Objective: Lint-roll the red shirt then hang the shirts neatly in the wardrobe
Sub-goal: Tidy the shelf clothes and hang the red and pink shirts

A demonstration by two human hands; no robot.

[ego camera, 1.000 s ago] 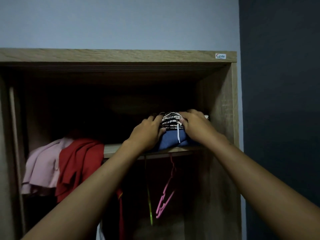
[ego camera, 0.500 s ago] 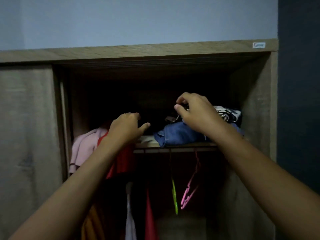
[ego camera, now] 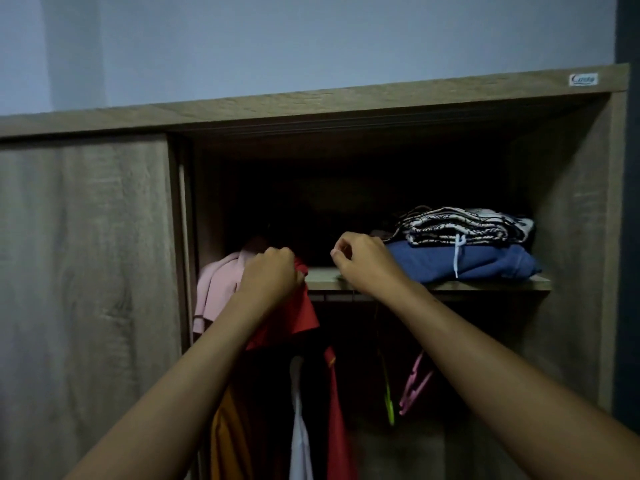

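A red shirt [ego camera: 298,317] drapes over the left end of the wardrobe's upper shelf [ego camera: 485,285], next to a pink shirt [ego camera: 214,285]. My left hand [ego camera: 268,275] is closed on the top of the red shirt. My right hand [ego camera: 363,261] hovers over the bare shelf edge just right of it, fingers curled, holding nothing that I can see. Below the shelf hang orange, white and red garments [ego camera: 301,427] in the dark.
A folded blue garment [ego camera: 460,265] with a striped black-and-white pile [ego camera: 464,225] on top fills the shelf's right end. Green [ego camera: 389,407] and pink hangers [ego camera: 414,386] dangle underneath. The sliding door [ego camera: 86,289] covers the left half; the wardrobe side wall [ego camera: 571,254] stands right.
Both hands left the folded pile at the right and moved left; my left hand has taken hold of the red shirt. The camera view shifted left too.
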